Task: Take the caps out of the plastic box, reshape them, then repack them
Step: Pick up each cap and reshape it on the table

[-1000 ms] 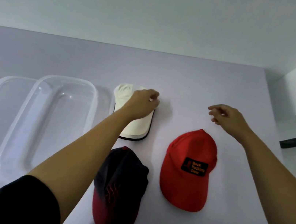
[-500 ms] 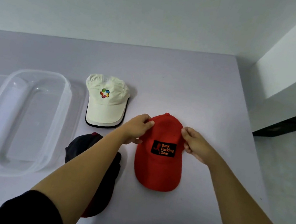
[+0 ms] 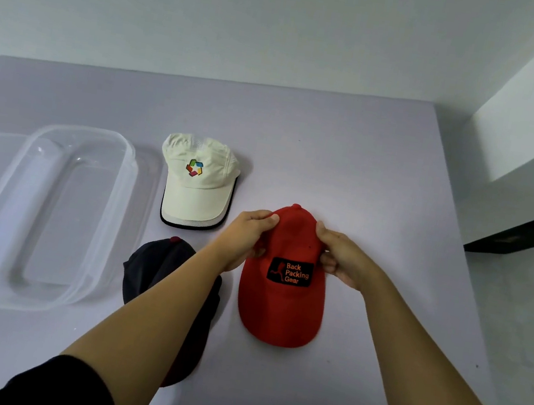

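Both hands grip the crown of the red cap (image 3: pixel 284 276), which lies on the table (image 3: pixel 352 152) with its brim toward the person: the left hand (image 3: pixel 243 238) pinches the crown's left side between thumb and fingers, and the right hand (image 3: pixel 342 260) pinches the right side. The white cap (image 3: pixel 197 183) and the dark cap (image 3: pixel 159 266) lie nearby, all outside the clear plastic box (image 3: pixel 45 217), which stands empty at the left. Squeezing too hard could crease the crown rather than round it. The left forearm passes over the dark cap and could drag it out of shape.
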